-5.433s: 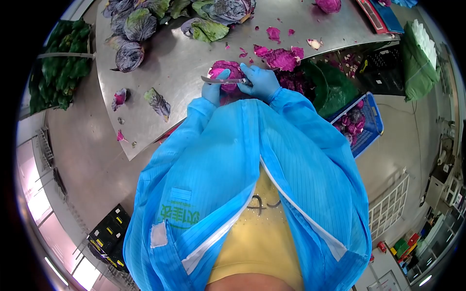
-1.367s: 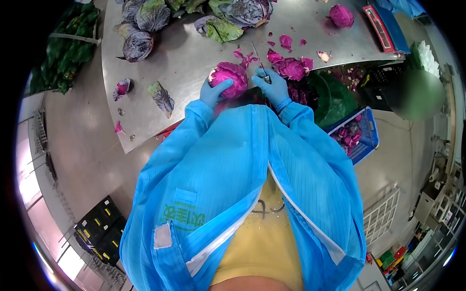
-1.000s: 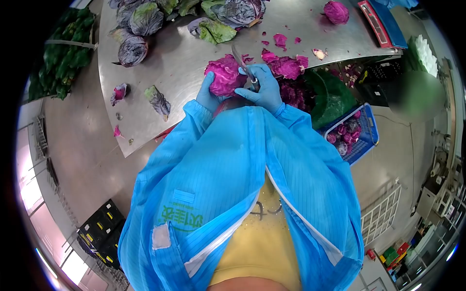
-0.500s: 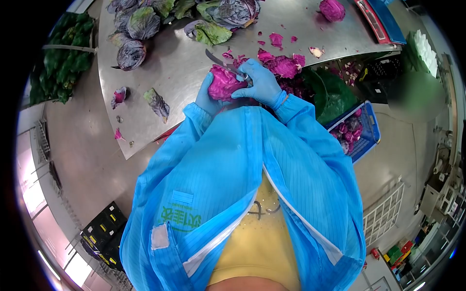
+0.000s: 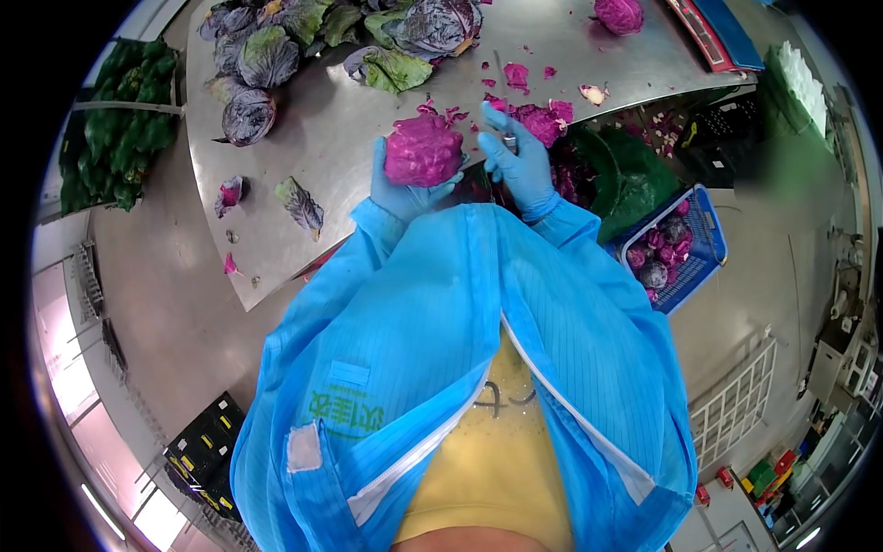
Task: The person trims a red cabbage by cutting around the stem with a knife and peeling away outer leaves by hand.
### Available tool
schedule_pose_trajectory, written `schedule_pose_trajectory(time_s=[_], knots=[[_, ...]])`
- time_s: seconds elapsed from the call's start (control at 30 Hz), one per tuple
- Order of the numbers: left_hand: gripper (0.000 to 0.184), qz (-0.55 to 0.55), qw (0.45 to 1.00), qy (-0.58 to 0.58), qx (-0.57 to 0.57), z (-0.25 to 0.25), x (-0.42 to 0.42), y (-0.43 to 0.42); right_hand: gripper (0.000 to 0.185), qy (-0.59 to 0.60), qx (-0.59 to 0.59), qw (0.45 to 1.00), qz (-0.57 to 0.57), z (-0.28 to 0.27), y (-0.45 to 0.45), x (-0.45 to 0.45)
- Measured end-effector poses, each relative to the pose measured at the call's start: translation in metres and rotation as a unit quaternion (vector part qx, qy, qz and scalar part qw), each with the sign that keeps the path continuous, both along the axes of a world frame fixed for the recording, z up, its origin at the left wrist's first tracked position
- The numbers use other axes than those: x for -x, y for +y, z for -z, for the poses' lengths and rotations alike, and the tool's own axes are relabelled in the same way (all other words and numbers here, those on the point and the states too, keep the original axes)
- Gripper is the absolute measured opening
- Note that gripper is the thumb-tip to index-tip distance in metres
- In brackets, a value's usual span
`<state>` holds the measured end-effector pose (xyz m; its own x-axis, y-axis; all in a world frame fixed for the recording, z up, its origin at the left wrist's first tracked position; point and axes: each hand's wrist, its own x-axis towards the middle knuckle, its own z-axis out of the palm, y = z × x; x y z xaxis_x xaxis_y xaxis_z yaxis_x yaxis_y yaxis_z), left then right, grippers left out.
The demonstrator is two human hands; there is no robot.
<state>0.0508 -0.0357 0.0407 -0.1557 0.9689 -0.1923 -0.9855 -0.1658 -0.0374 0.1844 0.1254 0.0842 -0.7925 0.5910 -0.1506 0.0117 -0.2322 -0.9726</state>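
Observation:
My left hand (image 5: 395, 195), in a blue glove, cradles a peeled red cabbage (image 5: 425, 152) at the near edge of the steel table. Its fingers wrap the left side and underside of the head. To the right of the cabbage and apart from it, my gloved right hand (image 5: 524, 173) grips a knife (image 5: 510, 141). The thin blade points away from me, seen nearly edge-on; part of the handle is hidden by the fingers. Torn purple leaves (image 5: 543, 121) lie just beyond my right hand.
Unpeeled cabbages (image 5: 267, 57) crowd the far left of the steel table (image 5: 322, 101). Another peeled cabbage (image 5: 619, 16) sits at the far right. Right of me are a green sack (image 5: 635, 179) and a blue crate (image 5: 706, 244) holding cabbages. Filled green net bags (image 5: 120, 120) stand beyond the left edge.
My right hand with the knife has come away from the cabbage to the right, and the blade has swung from leftward to pointing away. The cabbage stays in my left hand, now more exposed.

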Motion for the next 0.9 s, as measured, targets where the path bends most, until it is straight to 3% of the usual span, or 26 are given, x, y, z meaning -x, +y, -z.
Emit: schedule_pose_trajectory(time_s=[0.1, 0.17, 0.33, 0.4, 0.43, 0.5, 0.57, 0.63, 0.67, 0.77, 0.8, 0.83, 0.9], knots=[[0.085, -0.011, 0.999, -0.021, 0.043, -0.012, -0.006, 0.003, 0.051, 0.039, 0.035, 0.997, -0.051, -0.002, -0.008, 0.006], [0.086, 0.001, 1.000, 0.000, 0.022, -0.001, -0.001, -0.002, 0.052, 0.079, 0.137, 0.986, -0.050, -0.006, -0.012, 0.008], [0.087, 0.015, 0.997, 0.081, -0.006, -0.019, -0.005, -0.005, 0.054, 0.079, 0.110, 0.988, -0.072, -0.018, -0.017, 0.004], [0.091, -0.057, 0.940, 0.292, 0.168, -0.038, -0.015, 0.004, 0.058, 0.102, -0.014, 0.991, -0.081, -0.012, -0.020, 0.007], [0.091, -0.059, 0.940, 0.292, 0.166, -0.038, -0.016, 0.003, 0.060, 0.109, -0.057, 0.989, -0.082, -0.013, -0.021, 0.008], [0.088, -0.109, 0.887, 0.420, 0.158, -0.039, -0.017, 0.002, 0.068, 0.142, 0.126, 0.981, -0.044, -0.019, -0.021, 0.007], [0.098, -0.120, 0.874, 0.440, 0.169, -0.063, -0.022, 0.001, 0.068, 0.158, 0.222, 0.962, -0.034, -0.005, -0.011, 0.004], [0.111, -0.083, 0.673, 0.702, 0.217, -0.064, -0.014, -0.006, 0.068, 0.207, 0.323, 0.924, -0.011, -0.006, -0.011, 0.002], [0.111, -0.084, 0.674, 0.701, 0.217, -0.064, -0.015, -0.004, 0.068, 0.206, 0.322, 0.924, -0.012, -0.002, -0.013, 0.000], [0.107, -0.219, 0.671, 0.683, 0.188, -0.061, -0.021, 0.014, 0.059, 0.176, 0.399, 0.900, -0.008, 0.022, -0.016, -0.001], [0.100, -0.227, 0.759, 0.602, 0.100, -0.049, -0.024, 0.018, 0.051, 0.157, 0.364, 0.915, -0.079, 0.027, -0.016, -0.001], [0.100, -0.229, 0.757, 0.604, 0.101, -0.043, -0.019, 0.017, 0.047, 0.137, 0.327, 0.923, -0.148, 0.025, -0.017, 0.001], [0.096, -0.189, 0.829, 0.508, 0.138, -0.035, -0.011, 0.014, 0.044, 0.110, 0.337, 0.927, -0.123, 0.030, -0.018, 0.006]])
